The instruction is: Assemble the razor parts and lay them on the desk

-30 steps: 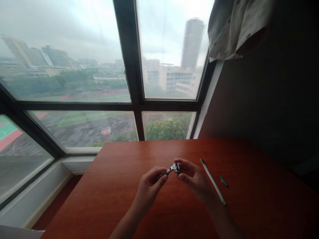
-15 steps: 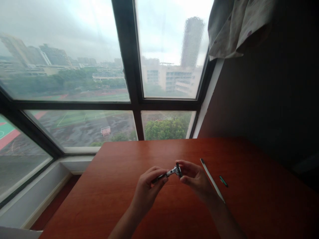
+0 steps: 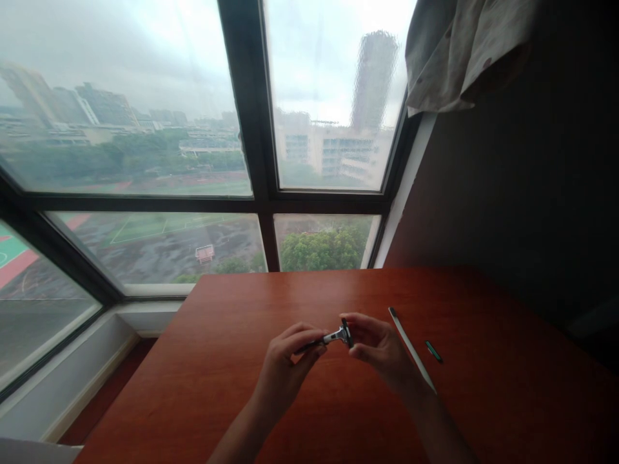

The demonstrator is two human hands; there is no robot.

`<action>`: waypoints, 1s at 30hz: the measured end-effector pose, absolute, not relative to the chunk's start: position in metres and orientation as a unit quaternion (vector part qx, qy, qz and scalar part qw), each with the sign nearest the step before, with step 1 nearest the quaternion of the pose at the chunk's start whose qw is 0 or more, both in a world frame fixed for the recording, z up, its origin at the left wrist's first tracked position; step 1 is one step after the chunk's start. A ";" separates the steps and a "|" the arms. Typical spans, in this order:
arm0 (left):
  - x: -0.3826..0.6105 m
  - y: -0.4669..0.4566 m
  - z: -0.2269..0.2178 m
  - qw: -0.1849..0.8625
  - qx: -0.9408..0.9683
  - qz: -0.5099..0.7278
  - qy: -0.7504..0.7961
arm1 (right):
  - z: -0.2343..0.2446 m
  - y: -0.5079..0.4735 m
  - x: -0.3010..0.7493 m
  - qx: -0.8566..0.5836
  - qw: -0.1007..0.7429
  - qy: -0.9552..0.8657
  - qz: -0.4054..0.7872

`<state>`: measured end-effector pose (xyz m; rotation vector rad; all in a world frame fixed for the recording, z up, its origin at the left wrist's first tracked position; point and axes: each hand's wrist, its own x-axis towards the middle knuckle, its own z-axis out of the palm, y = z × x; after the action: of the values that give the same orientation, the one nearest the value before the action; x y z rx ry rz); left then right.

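Note:
Over a red-brown wooden table [image 3: 232, 386] both of my hands hold a small razor [image 3: 336, 336] with a silver neck and a dark head. My left hand [image 3: 285, 370] pinches its dark handle between thumb and fingers. Around the razor's head my right hand [image 3: 380, 351] has its fingertips curled and closed. The razor hangs a little above the tabletop, roughly level.
A long thin white stick [image 3: 411, 350] lies on the table just right of my right hand. A small green piece [image 3: 434, 351] lies beyond it. A big window [image 3: 251, 142] rises behind the table, a dark wall [image 3: 522, 193] on the right, cloth [image 3: 454, 51] hanging above.
Both hands and the razor have shifted very slightly; the hold on the razor is the same.

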<state>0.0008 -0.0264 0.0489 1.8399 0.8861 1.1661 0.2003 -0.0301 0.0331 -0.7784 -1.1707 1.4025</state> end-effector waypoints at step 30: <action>0.009 -0.023 0.031 0.555 0.517 0.485 0.436 | 0.025 -0.024 0.185 -0.431 0.525 -0.532 0.505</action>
<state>0.0092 -0.0230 0.0310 1.2205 1.0304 1.1458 0.1848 -0.0243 0.0246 -1.0323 -1.2741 1.2083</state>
